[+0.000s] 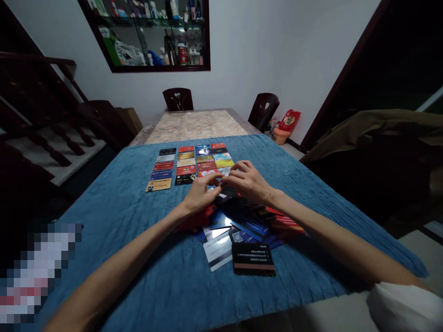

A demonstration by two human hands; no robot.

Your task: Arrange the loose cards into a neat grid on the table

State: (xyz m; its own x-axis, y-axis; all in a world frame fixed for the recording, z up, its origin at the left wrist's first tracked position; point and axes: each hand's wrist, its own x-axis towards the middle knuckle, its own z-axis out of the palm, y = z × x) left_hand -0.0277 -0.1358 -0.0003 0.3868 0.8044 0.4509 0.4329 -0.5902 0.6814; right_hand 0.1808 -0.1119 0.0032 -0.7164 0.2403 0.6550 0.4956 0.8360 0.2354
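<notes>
My left hand (200, 192) and my right hand (251, 182) meet above the cards, fingertips nearly touching. Fingers of both are bent inward in a pinch, and what lies between them, if anything, is too small to make out. Just beyond them is a pale card (224, 171), partly covered by my fingers. Flat cards lie in several neat columns ahead and left, among them a yellow card (224, 163), a black card (186, 179) and an orange card (158, 185). Under my wrists spreads a loose heap with a blue card (251, 225), a silver card (218, 251) and a black striped card (254, 259).
A blue cloth (138, 240) covers the near part of the long table; its far part has a patterned beige top (194, 124). Dark chairs (178, 99) stand around it. A red bag (290, 121) sits by the right wall. Brown fabric (380, 133) hangs at right.
</notes>
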